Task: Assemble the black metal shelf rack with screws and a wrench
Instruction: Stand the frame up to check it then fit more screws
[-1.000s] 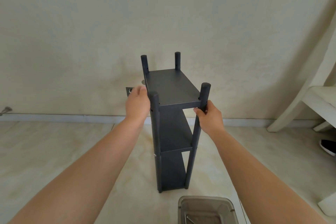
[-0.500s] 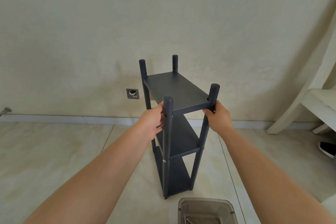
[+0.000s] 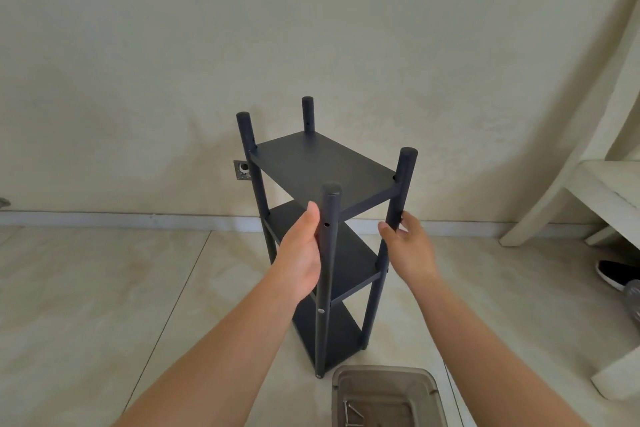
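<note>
Well, the rack (image 3: 329, 236) stands upright on the floor at twelve o'clock from the grey tub (image 3: 388, 395). The left hand (image 3: 300, 253) wraps the near post; the right hand (image 3: 408, 246) pinches the other. Uneven twisting could topple this narrow thing.

No text, label, brand, number or sign can be read anywhere in the view.
</note>
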